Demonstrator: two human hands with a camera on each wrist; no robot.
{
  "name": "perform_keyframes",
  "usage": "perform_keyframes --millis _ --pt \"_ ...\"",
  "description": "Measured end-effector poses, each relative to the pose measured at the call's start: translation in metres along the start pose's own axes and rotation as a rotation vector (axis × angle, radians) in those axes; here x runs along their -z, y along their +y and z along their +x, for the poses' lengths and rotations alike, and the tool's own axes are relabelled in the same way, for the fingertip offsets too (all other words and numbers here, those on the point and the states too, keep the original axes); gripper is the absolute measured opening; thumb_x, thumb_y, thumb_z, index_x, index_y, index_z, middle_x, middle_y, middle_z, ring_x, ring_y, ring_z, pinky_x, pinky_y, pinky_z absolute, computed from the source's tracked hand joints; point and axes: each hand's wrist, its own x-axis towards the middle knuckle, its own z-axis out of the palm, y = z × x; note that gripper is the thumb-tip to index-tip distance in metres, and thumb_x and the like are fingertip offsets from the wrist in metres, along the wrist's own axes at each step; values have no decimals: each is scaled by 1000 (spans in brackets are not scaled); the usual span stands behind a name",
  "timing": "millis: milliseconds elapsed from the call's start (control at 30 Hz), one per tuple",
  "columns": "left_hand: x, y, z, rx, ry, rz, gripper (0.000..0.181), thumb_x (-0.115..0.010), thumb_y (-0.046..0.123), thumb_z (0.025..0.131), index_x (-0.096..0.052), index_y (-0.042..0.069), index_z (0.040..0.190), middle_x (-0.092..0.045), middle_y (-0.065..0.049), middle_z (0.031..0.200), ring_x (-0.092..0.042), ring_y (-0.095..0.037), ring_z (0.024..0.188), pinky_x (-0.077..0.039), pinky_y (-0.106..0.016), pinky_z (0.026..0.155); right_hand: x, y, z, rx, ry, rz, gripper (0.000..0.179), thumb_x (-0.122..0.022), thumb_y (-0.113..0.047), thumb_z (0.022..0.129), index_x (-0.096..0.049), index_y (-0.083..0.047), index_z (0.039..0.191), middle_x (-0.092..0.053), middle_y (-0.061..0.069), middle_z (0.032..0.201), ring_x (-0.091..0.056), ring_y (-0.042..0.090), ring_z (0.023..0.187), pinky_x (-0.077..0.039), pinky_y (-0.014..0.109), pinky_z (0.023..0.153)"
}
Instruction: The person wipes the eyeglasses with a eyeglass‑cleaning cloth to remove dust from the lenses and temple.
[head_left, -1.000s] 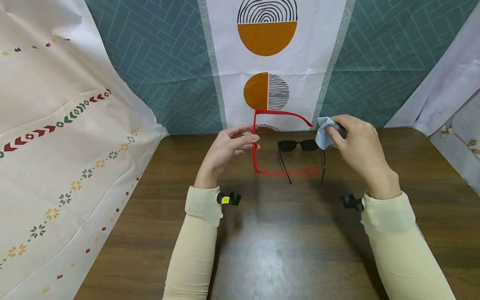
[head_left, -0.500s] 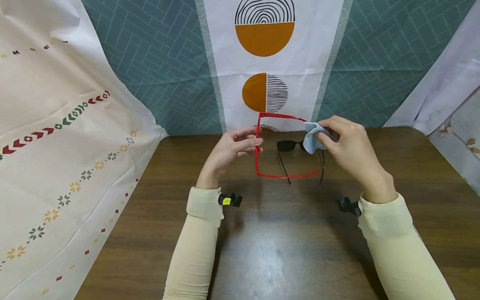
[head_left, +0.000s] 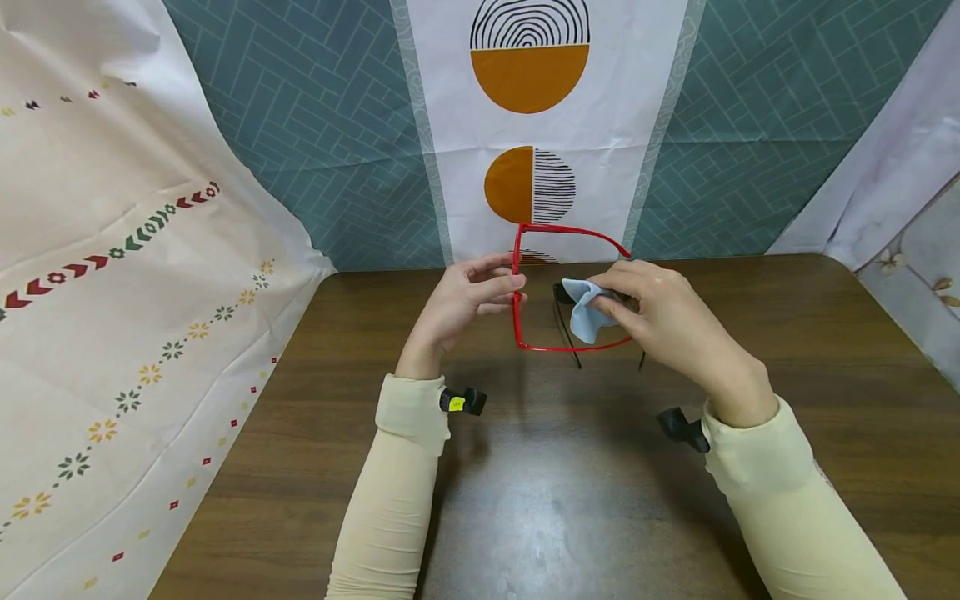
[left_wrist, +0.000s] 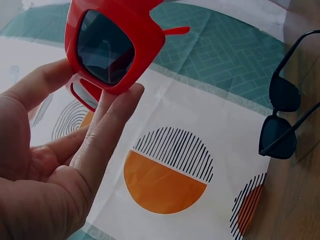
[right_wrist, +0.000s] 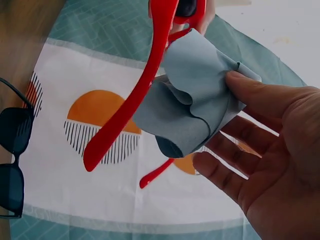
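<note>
My left hand (head_left: 468, 300) pinches a pair of red-framed sunglasses (left_wrist: 150, 47) near the middle of the frame, holding them above the table with both temples unfolded toward the right. In the left wrist view one dark lens (left_wrist: 106, 47) faces the camera. A light blue cloth (right_wrist: 200, 90) is pinched between the thumb and fingers of my right hand (head_left: 663, 321). In the head view the cloth lies between the two red temples, apart from the lenses. Black sunglasses (left_wrist: 282, 115) rest on the table behind, partly hidden by the cloth and right hand in the head view.
The brown wooden table (head_left: 315, 467) spreads under both arms. A teal and white patterned cloth (head_left: 345, 125) hangs behind its far edge. On the left hangs a cream cloth (head_left: 150, 275) with small motifs, and another pale cloth (head_left: 892, 158) hangs at the right.
My right hand has carried the blue cloth leftward and slightly down, in between the red temples. The left hand and red sunglasses have shifted only slightly right. The black sunglasses stay in place.
</note>
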Motion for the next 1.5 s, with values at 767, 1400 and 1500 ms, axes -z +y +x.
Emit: perform_keyframes --millis 767,1400,1500 --pt "-5 0 0 -3 -24 56 52 -71 17 98 -58 2 145 -68 -16 117 -70 -43 111 -58 -46 97 -24 -13 2 17 -287 84 22 -75 1 93 -76 -12 110 -65 -5 100 -56 12 88 -52 34 76" --pt "-5 0 1 -20 22 35 52 -71 19 98 -58 2 145 -68 -15 117 -73 -25 98 -58 -48 97 -36 -17 1 77 -65 61 24 -80 4 87 -79 -6 109 -73 1 96 -62 17 87 -54 37 72" --pt "-4 0 1 -28 46 14 51 -71 18 98 -58 1 144 -70 -15 116 -74 -28 99 -58 -46 96 -34 -18 1 66 -97 93 23 -80 4 88 -78 -7 107 -72 -1 95 -62 14 85 -56 37 73"
